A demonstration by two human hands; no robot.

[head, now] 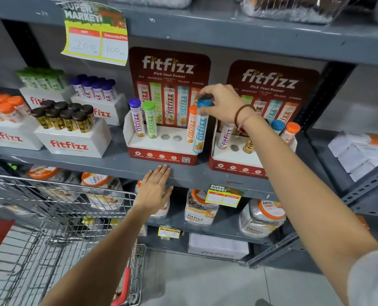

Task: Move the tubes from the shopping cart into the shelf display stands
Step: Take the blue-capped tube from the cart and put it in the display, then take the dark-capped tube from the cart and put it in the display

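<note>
Shopping cart (57,228) sits nearest, below and left of the red display stand (161,154), while a tube is being slotted in.

Largest above the stand runs the grey shelf (250,38); the left hand (156,191) lies flat, fingers together, on the ledge just below the stand's front. The right hand (221,102) pinches the cap of the blue-capped tube (200,133) at the stand's right end, beside an orange-capped tube (191,127). Its long axis is near upright, cap up, base tilted slightly left. Next, I judge, the base must be steered into a hole, then released.
</note>
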